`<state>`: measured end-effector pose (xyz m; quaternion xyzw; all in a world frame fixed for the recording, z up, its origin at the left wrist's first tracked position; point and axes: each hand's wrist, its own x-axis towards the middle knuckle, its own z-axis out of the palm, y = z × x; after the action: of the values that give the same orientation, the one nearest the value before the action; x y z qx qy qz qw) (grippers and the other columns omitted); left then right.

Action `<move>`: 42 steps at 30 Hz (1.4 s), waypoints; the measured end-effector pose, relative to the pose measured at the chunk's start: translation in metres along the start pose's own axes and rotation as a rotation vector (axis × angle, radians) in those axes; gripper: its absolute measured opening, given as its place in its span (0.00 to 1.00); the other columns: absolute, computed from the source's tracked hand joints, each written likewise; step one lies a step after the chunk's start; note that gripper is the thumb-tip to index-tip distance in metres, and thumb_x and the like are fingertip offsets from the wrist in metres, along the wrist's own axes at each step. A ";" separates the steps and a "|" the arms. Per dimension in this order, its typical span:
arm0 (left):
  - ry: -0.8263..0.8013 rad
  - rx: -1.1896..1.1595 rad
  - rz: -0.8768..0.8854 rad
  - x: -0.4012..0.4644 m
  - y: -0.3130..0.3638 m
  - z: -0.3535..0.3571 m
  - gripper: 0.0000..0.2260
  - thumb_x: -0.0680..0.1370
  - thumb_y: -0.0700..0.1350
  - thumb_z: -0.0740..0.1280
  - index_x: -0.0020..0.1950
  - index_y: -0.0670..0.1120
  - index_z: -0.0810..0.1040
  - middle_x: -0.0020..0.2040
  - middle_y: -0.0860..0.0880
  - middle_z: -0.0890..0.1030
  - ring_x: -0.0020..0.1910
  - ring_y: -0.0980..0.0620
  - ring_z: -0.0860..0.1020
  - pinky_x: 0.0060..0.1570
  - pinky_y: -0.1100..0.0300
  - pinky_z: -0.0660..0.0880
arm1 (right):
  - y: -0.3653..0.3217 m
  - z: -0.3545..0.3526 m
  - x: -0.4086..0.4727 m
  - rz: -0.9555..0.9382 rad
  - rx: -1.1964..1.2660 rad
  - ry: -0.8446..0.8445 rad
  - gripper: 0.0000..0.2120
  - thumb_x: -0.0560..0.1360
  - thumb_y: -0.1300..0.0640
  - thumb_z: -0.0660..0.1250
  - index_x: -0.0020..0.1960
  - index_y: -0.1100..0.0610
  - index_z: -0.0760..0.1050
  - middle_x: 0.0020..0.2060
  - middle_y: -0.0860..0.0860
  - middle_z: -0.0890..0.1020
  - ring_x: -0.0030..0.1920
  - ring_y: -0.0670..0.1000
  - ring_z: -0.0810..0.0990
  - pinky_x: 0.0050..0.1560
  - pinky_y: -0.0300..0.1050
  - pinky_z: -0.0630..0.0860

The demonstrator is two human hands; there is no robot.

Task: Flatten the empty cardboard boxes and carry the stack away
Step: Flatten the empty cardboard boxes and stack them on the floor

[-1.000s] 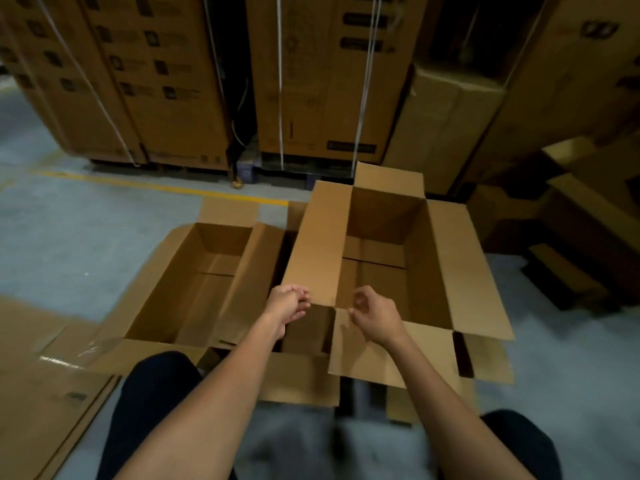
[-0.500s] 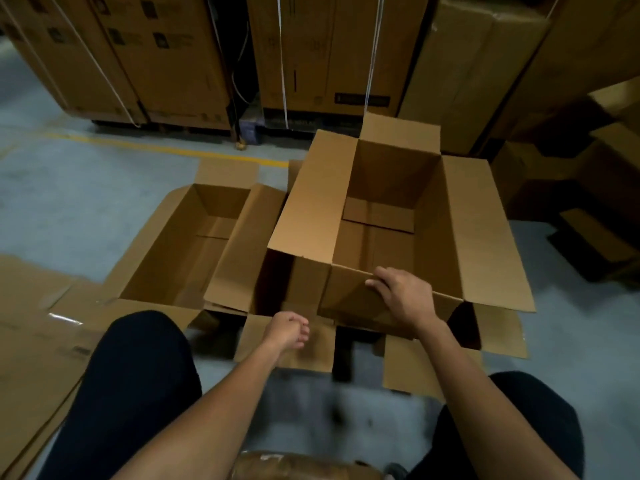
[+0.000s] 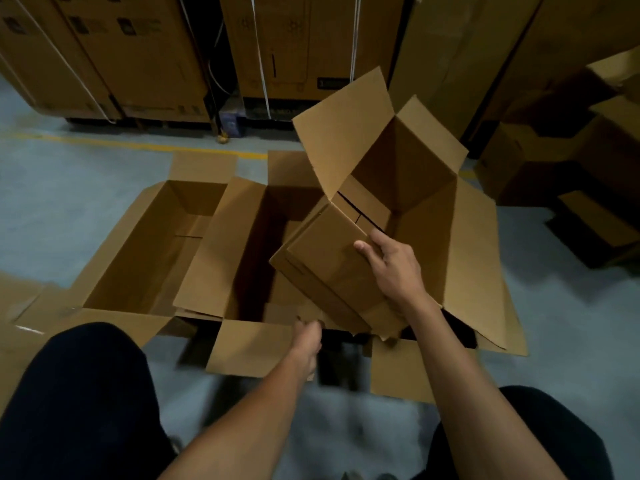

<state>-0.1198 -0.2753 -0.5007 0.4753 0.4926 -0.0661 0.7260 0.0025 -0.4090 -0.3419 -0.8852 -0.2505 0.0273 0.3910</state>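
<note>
An empty brown cardboard box (image 3: 412,188) is tilted up off the floor in the centre, its flaps spread and its open mouth turned toward me. My right hand (image 3: 391,268) grips its near end wall, thumb on the outside and fingers over the rim. My left hand (image 3: 306,341) is lower down, curled at the box's bottom edge where a flap hangs; its fingertips are hidden. Two more open boxes lie on the floor to the left, one at the far left (image 3: 145,251) and one in the middle (image 3: 242,244), partly under the tilted one.
Flat cardboard (image 3: 14,306) lies on the grey floor at the left. Tall strapped cartons (image 3: 138,53) line the back behind a yellow floor line (image 3: 104,143). More boxes (image 3: 554,157) are piled at the right. My dark-trousered knees (image 3: 79,393) fill the bottom.
The centre box has been lifted and twisted, its far end rising and turning right. My right hand moved from the flap onto the end wall; my left hand dropped to the bottom edge.
</note>
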 end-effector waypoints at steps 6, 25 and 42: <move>-0.074 -0.178 0.018 0.022 0.035 0.001 0.10 0.86 0.43 0.61 0.66 0.50 0.76 0.51 0.48 0.81 0.50 0.51 0.77 0.48 0.56 0.74 | 0.000 0.014 -0.006 -0.087 -0.157 -0.002 0.18 0.83 0.33 0.55 0.52 0.45 0.73 0.41 0.42 0.78 0.40 0.44 0.77 0.35 0.42 0.74; -0.170 -0.445 0.273 -0.021 0.111 -0.024 0.24 0.83 0.67 0.59 0.69 0.55 0.82 0.59 0.42 0.87 0.61 0.40 0.82 0.59 0.41 0.81 | -0.048 0.019 0.018 -0.215 -0.144 0.309 0.14 0.86 0.37 0.57 0.51 0.45 0.74 0.39 0.40 0.78 0.38 0.42 0.76 0.32 0.38 0.70; 0.286 -0.308 1.165 -0.166 0.257 -0.036 0.37 0.81 0.63 0.67 0.83 0.50 0.56 0.73 0.54 0.66 0.70 0.54 0.70 0.68 0.57 0.74 | -0.141 -0.045 0.054 -0.096 0.975 0.491 0.25 0.90 0.45 0.50 0.47 0.56 0.78 0.38 0.46 0.84 0.41 0.48 0.83 0.40 0.43 0.79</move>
<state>-0.0817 -0.1715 -0.2133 0.5600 0.2485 0.4776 0.6297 0.0007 -0.3345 -0.2027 -0.5695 -0.1503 -0.0848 0.8037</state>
